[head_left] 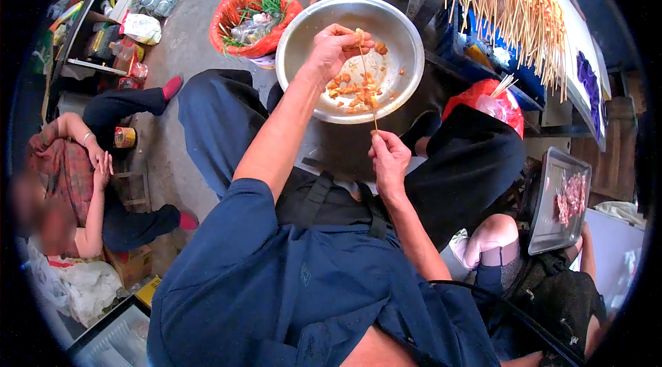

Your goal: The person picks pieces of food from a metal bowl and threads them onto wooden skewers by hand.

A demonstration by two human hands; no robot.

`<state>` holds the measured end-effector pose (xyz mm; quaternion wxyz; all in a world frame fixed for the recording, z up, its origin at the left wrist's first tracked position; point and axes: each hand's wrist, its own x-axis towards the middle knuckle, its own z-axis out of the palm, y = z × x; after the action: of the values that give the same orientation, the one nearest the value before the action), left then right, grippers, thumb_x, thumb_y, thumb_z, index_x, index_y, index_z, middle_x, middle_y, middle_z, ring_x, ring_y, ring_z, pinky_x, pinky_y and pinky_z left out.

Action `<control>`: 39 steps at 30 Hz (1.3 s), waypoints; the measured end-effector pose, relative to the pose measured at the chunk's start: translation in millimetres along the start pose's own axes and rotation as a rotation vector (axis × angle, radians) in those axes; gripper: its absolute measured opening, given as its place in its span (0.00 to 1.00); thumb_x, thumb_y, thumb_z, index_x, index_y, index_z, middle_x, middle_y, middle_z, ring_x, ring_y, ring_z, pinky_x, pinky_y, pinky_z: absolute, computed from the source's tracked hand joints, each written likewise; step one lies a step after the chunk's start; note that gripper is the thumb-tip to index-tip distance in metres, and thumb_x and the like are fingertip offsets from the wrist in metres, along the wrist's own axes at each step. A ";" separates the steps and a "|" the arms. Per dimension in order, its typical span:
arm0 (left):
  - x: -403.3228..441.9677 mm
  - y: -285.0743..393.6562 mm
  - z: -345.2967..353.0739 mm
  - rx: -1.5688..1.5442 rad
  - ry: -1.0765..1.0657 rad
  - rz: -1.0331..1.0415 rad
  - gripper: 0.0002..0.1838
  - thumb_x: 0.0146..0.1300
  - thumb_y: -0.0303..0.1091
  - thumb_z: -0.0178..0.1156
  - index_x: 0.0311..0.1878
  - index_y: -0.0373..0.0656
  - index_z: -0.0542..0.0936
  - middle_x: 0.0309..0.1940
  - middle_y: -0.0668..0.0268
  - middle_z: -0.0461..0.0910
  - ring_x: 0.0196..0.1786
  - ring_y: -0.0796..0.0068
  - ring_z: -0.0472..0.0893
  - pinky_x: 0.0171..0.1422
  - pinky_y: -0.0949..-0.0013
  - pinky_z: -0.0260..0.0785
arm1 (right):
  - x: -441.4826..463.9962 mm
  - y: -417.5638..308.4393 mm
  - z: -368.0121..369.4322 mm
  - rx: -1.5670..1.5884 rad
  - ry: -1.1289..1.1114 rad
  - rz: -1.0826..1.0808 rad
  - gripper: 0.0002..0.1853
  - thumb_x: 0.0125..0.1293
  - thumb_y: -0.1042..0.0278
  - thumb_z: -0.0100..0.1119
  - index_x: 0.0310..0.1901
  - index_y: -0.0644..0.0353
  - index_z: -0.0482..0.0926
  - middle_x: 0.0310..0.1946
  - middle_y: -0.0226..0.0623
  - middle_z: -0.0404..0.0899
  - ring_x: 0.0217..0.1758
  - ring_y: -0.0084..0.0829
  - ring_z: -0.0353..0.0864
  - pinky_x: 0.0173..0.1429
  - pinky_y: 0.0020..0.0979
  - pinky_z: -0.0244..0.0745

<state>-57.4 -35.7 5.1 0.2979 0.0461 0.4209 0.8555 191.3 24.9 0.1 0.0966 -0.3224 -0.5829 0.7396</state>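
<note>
A large metal basin [407,29] stands in front of me, with orange-coated chunks of meat [345,91] on its bottom. Above it I hold a thin wooden skewer [364,62] lengthwise. My right hand [390,159] pinches the skewer's near end by the basin's near rim. At the far tip, my left hand [334,51] has its fingers closed on a small piece of meat [359,35]. Some meat seems to sit on the skewer's lower part, though it blends with the chunks behind it.
Many meat skewers [510,2] lie on a table at upper right. A red bag [489,102] with bare sticks is beneath. At right a person holds a metal tray [545,215] of skewers. A red-lined bucket [231,12] of greens stands left of the basin. Another person [69,167] sits left.
</note>
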 end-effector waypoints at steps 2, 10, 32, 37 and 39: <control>-2.6 3.7 3.4 -0.017 0.023 0.004 0.05 0.59 0.21 0.58 0.31 0.38 0.71 0.40 0.44 0.79 0.41 0.51 0.83 0.47 0.57 0.78 | 2.3 4.9 0.3 -0.016 0.000 -0.030 0.08 0.66 0.68 0.56 0.40 0.63 0.80 0.19 0.24 0.72 0.18 0.13 0.64 0.22 0.17 0.57; -7.6 -2.2 8.1 0.018 0.068 -0.027 0.07 0.57 0.20 0.60 0.31 0.37 0.70 0.37 0.45 0.80 0.39 0.52 0.83 0.44 0.56 0.79 | -0.1 2.3 0.5 -0.048 0.004 -0.001 0.08 0.65 0.70 0.55 0.39 0.66 0.80 0.20 0.25 0.73 0.22 0.15 0.68 0.25 0.19 0.63; -18.6 -37.5 19.9 0.087 -0.020 -0.227 0.08 0.55 0.19 0.61 0.38 0.32 0.74 0.37 0.48 0.81 0.38 0.55 0.84 0.43 0.59 0.80 | 6.5 -13.9 3.4 0.226 -0.006 0.176 0.08 0.66 0.67 0.55 0.40 0.62 0.78 0.18 0.24 0.70 0.14 0.13 0.59 0.16 0.16 0.51; -4.5 -32.6 15.4 0.039 0.003 -0.227 0.09 0.58 0.26 0.61 0.42 0.38 0.75 0.35 0.56 0.81 0.35 0.66 0.83 0.40 0.67 0.78 | 14.1 -21.9 3.3 0.228 0.043 0.179 0.08 0.65 0.66 0.56 0.40 0.62 0.78 0.18 0.24 0.71 0.14 0.12 0.58 0.16 0.16 0.51; 12.4 -32.0 9.7 0.308 0.083 -0.158 0.09 0.57 0.25 0.61 0.41 0.37 0.76 0.34 0.57 0.81 0.34 0.67 0.83 0.39 0.69 0.77 | 15.9 -22.0 2.6 0.223 0.056 0.171 0.08 0.65 0.66 0.56 0.40 0.62 0.78 0.18 0.24 0.71 0.14 0.12 0.59 0.16 0.16 0.51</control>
<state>-49.3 -7.2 -14.7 0.3361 0.0226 0.5612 0.7560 172.4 37.7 14.9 0.0848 -0.3784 -0.4647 0.7960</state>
